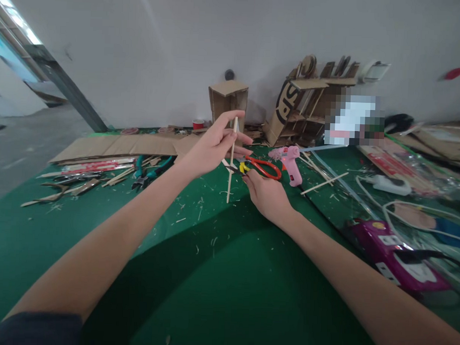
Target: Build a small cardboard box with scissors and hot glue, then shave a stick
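Observation:
My left hand (216, 144) pinches a thin wooden stick (229, 185) between thumb and fingers, holding it nearly upright above the table. Closed around a yellow and black craft knife (244, 167) is my right hand (269, 196); most of the handle is hidden in the palm. The knife's blade points left and meets or crosses the stick at mid-length; I cannot tell whether it touches. Just behind the right hand are red looped handles (270, 169), apparently of scissors. A pink glue gun (290, 164) stands to the right of them.
Green table (218, 293) with scattered shavings. Teal-handled pliers (149, 174), cardboard (113, 147) and sticks lie left. Cardboard structures (228, 99) stand against the wall. At right are crossed sticks (323, 183), a purple power strip (396, 254), cables and a person's hand (409, 215).

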Available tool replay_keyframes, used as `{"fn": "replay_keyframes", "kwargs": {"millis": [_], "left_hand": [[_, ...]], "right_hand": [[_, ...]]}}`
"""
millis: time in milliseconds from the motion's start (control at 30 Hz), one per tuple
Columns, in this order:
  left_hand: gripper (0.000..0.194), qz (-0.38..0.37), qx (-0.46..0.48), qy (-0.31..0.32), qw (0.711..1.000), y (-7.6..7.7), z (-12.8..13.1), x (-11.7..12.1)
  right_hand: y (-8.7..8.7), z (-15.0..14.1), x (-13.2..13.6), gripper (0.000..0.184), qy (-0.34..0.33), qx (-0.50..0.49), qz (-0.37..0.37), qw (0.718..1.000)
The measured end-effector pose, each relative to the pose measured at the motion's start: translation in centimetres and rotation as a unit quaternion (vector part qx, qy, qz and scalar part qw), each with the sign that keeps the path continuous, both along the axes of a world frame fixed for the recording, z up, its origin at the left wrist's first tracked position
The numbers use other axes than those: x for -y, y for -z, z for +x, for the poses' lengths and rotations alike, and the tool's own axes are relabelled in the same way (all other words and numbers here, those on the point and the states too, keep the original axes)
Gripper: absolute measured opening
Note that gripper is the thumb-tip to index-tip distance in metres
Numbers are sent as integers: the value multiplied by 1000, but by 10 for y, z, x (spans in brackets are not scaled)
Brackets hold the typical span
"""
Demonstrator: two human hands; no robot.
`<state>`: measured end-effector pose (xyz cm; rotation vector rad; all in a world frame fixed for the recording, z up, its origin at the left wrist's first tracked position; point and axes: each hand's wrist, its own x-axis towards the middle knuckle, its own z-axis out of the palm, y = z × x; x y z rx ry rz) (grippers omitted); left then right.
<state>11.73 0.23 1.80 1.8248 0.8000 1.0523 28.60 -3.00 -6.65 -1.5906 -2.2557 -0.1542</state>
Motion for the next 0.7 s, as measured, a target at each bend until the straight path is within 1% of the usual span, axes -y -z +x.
{"fn": "replay_keyframes", "kwargs": {"millis": [100, 233, 333, 500, 700], "left_hand": [[34, 5, -9, -8, 1000, 2, -2, -4], [37, 31, -11, -27, 999, 8, -5, -9], [35, 39, -9, -27, 999, 11, -5, -11], [33, 32, -7, -32, 999, 10, -5, -10], [31, 20, -7, -29, 999, 8, -6, -10]], "right_hand": [[0, 0, -2, 40, -3, 12, -6, 1000], [0, 0, -4, 41, -15, 27, -6, 1000], [2, 0, -3, 43, -30, 56, 0, 998], [6, 1, 0, 47, -41, 81, -2, 996], [2, 2, 2, 44, -59, 109, -15, 992]]}}
